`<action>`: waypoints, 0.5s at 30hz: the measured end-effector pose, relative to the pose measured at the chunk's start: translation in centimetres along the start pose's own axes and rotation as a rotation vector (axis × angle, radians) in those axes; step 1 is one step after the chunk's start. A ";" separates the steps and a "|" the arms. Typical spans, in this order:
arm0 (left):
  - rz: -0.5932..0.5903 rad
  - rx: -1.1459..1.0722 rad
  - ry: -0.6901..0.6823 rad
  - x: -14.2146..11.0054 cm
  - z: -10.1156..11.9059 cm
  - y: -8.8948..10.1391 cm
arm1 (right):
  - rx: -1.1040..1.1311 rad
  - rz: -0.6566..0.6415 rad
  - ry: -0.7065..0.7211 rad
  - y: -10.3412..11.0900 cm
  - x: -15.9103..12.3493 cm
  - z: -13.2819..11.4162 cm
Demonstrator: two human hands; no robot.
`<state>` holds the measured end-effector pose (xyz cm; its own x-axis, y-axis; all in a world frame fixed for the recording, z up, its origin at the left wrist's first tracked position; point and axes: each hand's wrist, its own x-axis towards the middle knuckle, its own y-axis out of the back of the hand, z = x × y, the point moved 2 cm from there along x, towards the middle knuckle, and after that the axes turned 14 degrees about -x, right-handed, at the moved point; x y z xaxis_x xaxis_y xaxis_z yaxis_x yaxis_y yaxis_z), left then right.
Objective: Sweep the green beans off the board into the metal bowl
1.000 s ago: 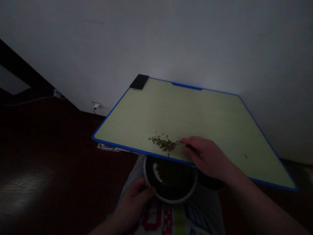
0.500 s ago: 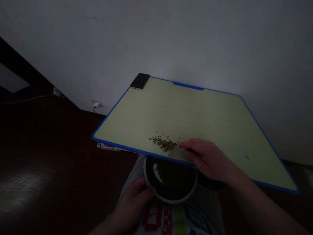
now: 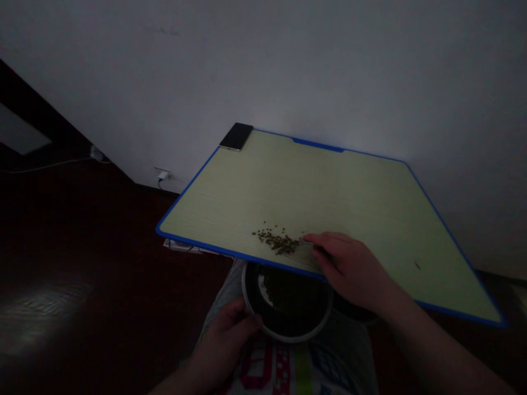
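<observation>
My left hand point(image 3: 228, 332) grips the near left rim of a dark bowl with a pale rim point(image 3: 288, 336), thumb on the edge. The bowl sits on my lap under the table's front edge, with dark green contents point(image 3: 284, 291) inside. On the light tabletop point(image 3: 321, 186) lies a loose pile of small greenish-brown grains point(image 3: 280, 241), a few scattered behind it. My right hand point(image 3: 348, 260) rests just right of the pile, its fingers closed. A thin, pale edge shows at the fingertips; what it belongs to is too dim to make out.
A black phone point(image 3: 237, 136) lies on the far left corner of the blue-edged table. Behind stands a pale wall point(image 3: 263, 66) with a plugged-in charger point(image 3: 163, 175). A second dark container point(image 3: 353, 310) partly shows under my right wrist. A small dark sliver point(image 3: 417, 265) lies at right.
A clear, curved thing under my right fingers showed broadly before; now only a thin edge is visible. My left hand and the bowl stay in place.
</observation>
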<state>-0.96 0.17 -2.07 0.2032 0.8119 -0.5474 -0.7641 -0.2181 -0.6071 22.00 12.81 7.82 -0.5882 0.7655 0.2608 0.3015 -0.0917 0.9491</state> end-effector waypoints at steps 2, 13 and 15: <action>0.004 -0.022 0.006 -0.1 0.0 -0.1 | -0.021 0.000 -0.020 0.0 0.0 0.1; 0.030 0.034 -0.009 -0.1 0.2 -0.1 | 0.003 -0.009 -0.012 0.1 0.3 0.0; 0.035 0.058 -0.018 -0.1 0.1 0.1 | 0.007 -0.003 -0.006 0.1 0.3 -0.1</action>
<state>-1.10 0.14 -1.97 0.1654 0.8140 -0.5568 -0.8046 -0.2151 -0.5534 21.85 12.97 8.04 -0.5851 0.7693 0.2566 0.3046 -0.0847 0.9487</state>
